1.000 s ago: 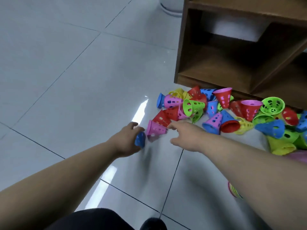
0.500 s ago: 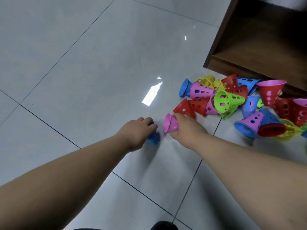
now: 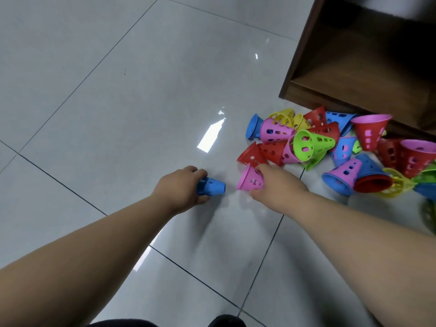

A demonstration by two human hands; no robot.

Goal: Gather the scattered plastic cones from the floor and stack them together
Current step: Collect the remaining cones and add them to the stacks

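I judge the job barely begun. My left hand (image 3: 181, 188) has its fingers (image 3: 199, 173) curled round a blue cone (image 3: 212, 186). My right hand (image 3: 277, 185) pinches a pink cone (image 3: 250, 180), whose wide mouth faces the blue one. The two are just apart and not yet nested. Beyond the right fingers, the pile of cones (image 3: 313, 145) lies mostly loose and remains to be gathered. Under everything is a glossy grey tiled floor (image 3: 113, 95), with glare ahead of the left fingers. A brown wooden cabinet (image 3: 349, 74) stands past the pile.
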